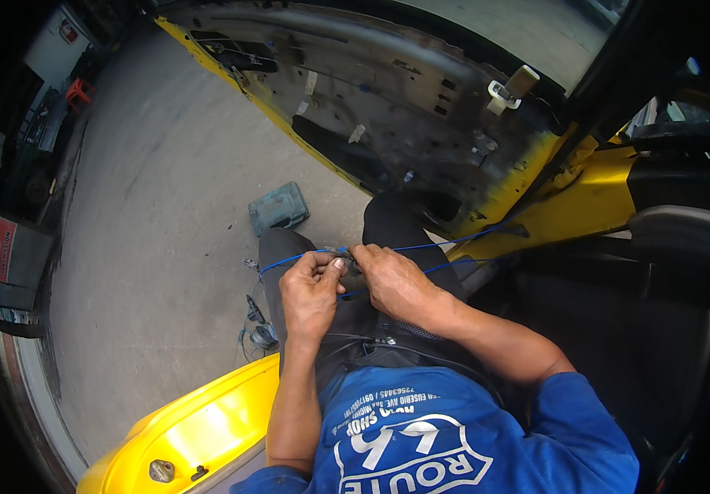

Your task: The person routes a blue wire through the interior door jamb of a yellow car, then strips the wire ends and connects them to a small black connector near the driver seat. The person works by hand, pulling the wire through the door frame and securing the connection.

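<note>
Both hands meet over the person's lap, just below the middle of the view: the left hand (312,290) and the right hand (388,276) are drawn close together, thumbs and fingertips pinched on a thin blue wire (445,243) where a small pale piece, too small to identify, sits between them. From the hands the wire runs out toward 3 o'clock in two strands to the yellow sill of the car (585,206), and a short stretch curves off toward 9 o'clock over the dark trouser knee. The open car door (371,90) stands at 12 o'clock with its trim panel off, bare grey metal and cut-outs showing, and a pale plastic clip (509,89) stuck near its upper edge toward 1 o'clock. On the concrete floor (149,247), at about 10 o'clock from the hands, lies a teal rag-like pad (278,207); at 8 o'clock from them a small tangle of dark connectors and wire (258,325) rests beside the leg. A yellow body panel (198,428) fills the 7 o'clock corner. Judging by this, the wiring work is partway: the door is stripped and the wire is routed to the car, but the joint in the fingers looks unfinished and the trim is not yet back on.
</note>
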{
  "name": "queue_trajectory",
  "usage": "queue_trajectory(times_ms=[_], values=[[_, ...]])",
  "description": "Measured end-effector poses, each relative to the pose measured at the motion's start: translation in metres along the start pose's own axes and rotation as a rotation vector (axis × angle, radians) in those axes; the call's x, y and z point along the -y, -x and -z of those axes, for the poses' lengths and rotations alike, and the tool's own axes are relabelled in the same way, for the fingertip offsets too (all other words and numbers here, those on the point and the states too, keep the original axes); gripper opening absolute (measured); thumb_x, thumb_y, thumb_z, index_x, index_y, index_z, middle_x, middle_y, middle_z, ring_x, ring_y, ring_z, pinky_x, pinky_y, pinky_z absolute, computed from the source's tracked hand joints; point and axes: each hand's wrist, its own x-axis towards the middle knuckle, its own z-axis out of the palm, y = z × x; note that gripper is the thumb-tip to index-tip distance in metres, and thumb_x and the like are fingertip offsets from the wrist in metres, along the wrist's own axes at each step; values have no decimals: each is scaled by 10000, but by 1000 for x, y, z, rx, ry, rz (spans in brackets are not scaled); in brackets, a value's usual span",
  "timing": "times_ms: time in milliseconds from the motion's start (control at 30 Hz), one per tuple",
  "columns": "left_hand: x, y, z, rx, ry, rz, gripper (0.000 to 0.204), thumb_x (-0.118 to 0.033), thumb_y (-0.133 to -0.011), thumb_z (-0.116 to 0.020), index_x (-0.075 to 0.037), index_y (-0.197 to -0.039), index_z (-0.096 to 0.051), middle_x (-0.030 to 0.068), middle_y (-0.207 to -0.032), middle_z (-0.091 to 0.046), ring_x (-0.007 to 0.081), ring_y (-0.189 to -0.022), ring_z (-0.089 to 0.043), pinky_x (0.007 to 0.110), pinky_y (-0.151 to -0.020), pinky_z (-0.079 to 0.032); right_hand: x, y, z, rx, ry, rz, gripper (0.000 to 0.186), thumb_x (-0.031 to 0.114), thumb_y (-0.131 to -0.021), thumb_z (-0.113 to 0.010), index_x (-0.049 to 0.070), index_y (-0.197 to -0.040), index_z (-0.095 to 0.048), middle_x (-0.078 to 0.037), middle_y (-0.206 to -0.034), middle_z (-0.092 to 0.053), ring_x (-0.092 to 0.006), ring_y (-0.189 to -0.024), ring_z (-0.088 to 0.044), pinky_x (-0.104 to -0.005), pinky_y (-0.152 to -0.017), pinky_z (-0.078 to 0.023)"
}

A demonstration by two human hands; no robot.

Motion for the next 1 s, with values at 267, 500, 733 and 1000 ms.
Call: queue_trajectory(times_ms=[267,500,733,1000], values=[[-5,0,7,62,36,26,112,-41,-987,-716,68,-1016,-711,117,-906,-761,100,-749,-693,241,-636,-567,4,-3,12,-49,-100,12,228,132,-959,-671,-24,-1116,-621,-240,-968,-649,-435,-850,-614,-526,-785,-527],[-2,13,-8,-23,123,-67,125,-28,-981,-736,48,-1073,-700,80,-918,-758,103,-744,-710,216,-661,-551,0,-9,12,-29,-84,-105,161,124,-937,-675,-31,-981,-672,-226,-931,-647,-425,-912,-624,-505,-852,-500],[6,12,-12,-81,8,-128,84,-38,-998,-715,45,-1007,-718,74,-855,-750,98,-693,-690,230,-604,-547,3,-12,21,222,-309,-180,231,118,-996,-613,-52,-1152,-625,-310,-1068,-695,-477,-1049,-668,-538,-907,-526],[4,13,-16,-93,-83,-191,133,-76,-1028,-682,48,-1000,-723,78,-789,-735,93,-634,-666,246,-582,-544,3,-3,17,265,-318,-174,531,117,-1047,-539,-46,-1532,-399,-330,-1312,-621,-488,-1252,-585,-560,-1065,-458]])
